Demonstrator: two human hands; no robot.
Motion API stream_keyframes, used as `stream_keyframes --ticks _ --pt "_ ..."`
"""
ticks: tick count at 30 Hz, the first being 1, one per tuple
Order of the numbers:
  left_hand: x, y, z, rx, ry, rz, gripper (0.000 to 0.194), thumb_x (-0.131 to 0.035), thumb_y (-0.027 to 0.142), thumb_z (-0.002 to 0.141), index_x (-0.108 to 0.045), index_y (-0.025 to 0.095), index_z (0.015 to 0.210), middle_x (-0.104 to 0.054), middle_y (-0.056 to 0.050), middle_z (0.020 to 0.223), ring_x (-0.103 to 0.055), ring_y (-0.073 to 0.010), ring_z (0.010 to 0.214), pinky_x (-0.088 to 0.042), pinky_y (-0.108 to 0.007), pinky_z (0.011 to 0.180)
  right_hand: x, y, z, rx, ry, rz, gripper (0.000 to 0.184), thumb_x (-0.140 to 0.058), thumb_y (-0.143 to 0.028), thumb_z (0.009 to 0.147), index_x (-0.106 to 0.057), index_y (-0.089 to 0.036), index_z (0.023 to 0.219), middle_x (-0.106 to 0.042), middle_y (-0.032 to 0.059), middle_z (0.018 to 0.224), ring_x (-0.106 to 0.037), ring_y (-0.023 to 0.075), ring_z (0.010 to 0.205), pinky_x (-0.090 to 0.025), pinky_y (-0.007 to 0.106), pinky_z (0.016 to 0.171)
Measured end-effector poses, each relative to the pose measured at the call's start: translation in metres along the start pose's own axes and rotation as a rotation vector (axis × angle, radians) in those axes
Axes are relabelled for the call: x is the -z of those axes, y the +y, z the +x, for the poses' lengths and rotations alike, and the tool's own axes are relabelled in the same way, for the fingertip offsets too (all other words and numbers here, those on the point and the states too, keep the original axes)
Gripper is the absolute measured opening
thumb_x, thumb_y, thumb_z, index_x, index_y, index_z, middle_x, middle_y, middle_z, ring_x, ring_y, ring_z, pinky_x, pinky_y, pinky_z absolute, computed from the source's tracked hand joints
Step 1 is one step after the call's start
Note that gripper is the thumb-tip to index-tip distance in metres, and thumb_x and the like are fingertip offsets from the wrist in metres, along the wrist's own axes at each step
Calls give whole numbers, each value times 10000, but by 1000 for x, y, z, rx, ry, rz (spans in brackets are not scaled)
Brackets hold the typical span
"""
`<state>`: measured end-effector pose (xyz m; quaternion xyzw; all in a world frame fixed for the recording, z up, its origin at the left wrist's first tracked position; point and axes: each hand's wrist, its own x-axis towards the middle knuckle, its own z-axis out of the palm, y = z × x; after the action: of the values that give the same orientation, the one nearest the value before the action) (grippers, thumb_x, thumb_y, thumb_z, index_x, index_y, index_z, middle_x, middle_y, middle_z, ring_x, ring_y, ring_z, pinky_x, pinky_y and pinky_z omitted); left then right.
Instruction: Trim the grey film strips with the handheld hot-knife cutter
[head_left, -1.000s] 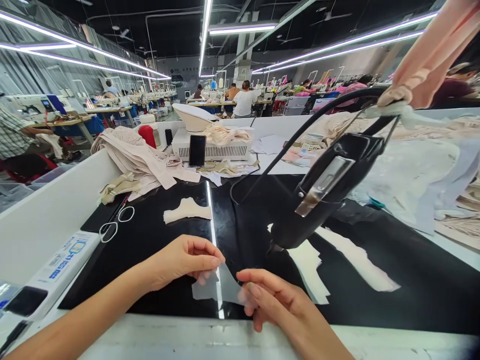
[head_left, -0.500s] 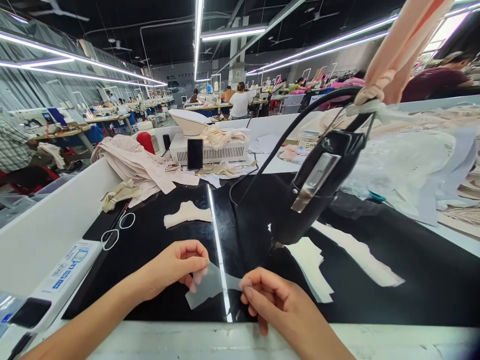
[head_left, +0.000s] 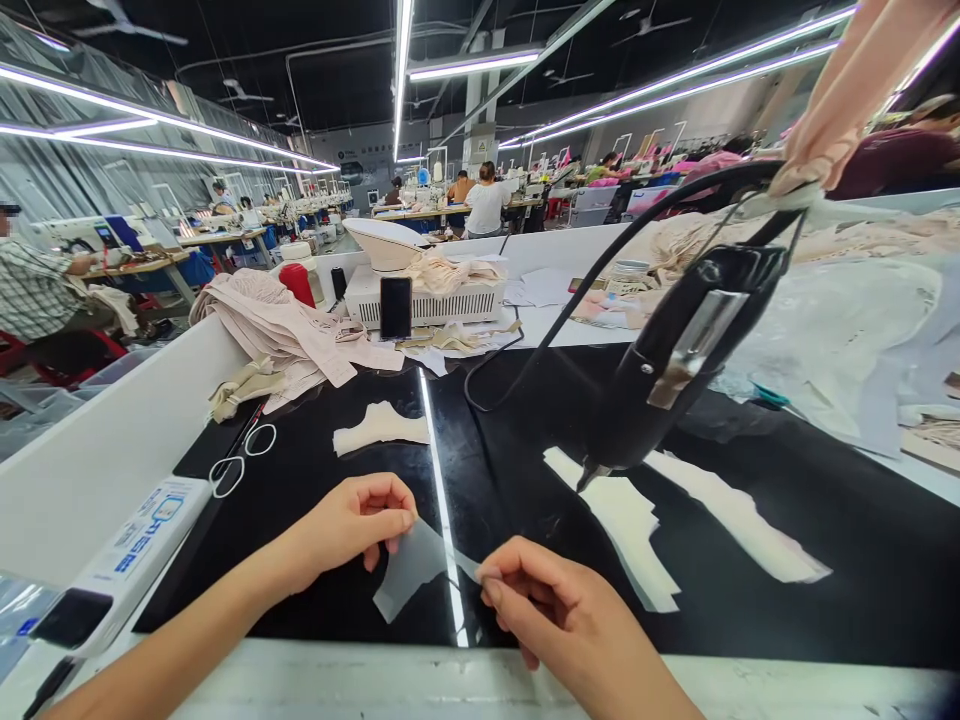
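Over the black work surface (head_left: 300, 590), I hold a thin translucent cut piece (head_left: 411, 572) between both hands. My left hand (head_left: 360, 525) pinches its upper left edge between thumb and fingertips. At the narrow right end, my right hand (head_left: 540, 605) pinches it with thumb and forefinger. The piece is see-through, with a curved edge and a wider lower left part. Beyond my left hand lies a pale shaped piece (head_left: 382, 426). A stack of pale pieces (head_left: 628, 530) and a long pale strip (head_left: 739, 520) lie beyond my right hand.
A black corded tool (head_left: 667, 360) hangs tilted from pink cloth (head_left: 832, 130), its tip over the stack. White-handled scissors (head_left: 226, 476), a boxed item (head_left: 146, 550) and beige fabric (head_left: 270, 325) are on the left. An upright phone (head_left: 395, 308) stands behind. Other people work farther back.
The hanging black tool has swung to the right, uncovering the upper end of the pale stack. Both hands keep their hold on the translucent piece, which has shifted only slightly.
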<state>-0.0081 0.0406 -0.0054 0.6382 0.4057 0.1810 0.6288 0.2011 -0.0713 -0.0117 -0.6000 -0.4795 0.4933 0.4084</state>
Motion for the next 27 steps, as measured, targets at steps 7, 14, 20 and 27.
stream_keyframes --ticks 7,14,20,27 --pt "2 10 -9 -172 -61 65 218 -678 360 895 -670 143 911 -620 -3 734 -540 -105 630 -375 -201 537 7 -1 -2 271 -186 -124 101 -653 -294 838 -720 -247 778 -673 40 940 -580 147 717 -477 245 628" --pt "-4 9 -11 -321 -293 -254 220 -707 352 923 -646 141 906 -700 -51 848 -636 -133 779 -504 -261 753 0 -11 -3 206 -93 45 275 -546 -553 936 -661 -303 949 -656 19 1227 -620 208 999 -493 327 906" --pt "0 2 -3 -337 -236 -154 361 -614 502 956 -640 148 893 -641 -20 797 -591 -123 730 -478 -245 717 -2 -4 9 248 -141 -217 299 -473 -493 991 -642 -265 898 -623 -9 837 -551 153 731 -449 252 653" --pt "4 -4 3 -424 -122 210 339 -522 428 1009 -681 163 868 -656 -22 811 -569 -142 766 -437 -257 739 1 9 18 369 -61 -515 191 -498 -294 991 -661 -280 893 -678 -8 890 -626 176 869 -479 288 775"
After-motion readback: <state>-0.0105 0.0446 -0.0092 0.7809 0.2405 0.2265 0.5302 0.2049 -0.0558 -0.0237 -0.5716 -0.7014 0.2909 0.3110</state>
